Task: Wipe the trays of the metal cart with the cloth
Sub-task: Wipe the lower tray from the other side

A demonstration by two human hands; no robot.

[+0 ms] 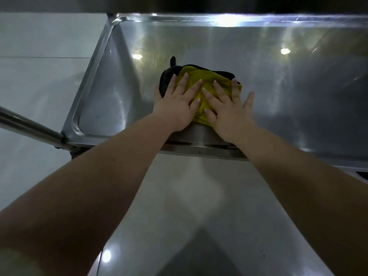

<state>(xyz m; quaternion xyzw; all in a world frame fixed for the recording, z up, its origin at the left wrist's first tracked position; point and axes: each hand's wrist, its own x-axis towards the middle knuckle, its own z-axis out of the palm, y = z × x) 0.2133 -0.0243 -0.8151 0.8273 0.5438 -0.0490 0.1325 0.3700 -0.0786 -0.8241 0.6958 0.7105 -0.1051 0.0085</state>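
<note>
Left hand (175, 105), right hand (229, 113) side by side, reaching forward, palms down, fingers (183, 83) straight, spread.

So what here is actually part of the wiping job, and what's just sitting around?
In the job: yellow cloth; metal tray; left hand and right hand, both pressing flat on the cloth.
Just there: the cart's handle bar; pale tiled floor.

Pale, glossy floor tiles (35, 80) lie at left in dim light, crossed by a thin grout line (39, 57).
</note>
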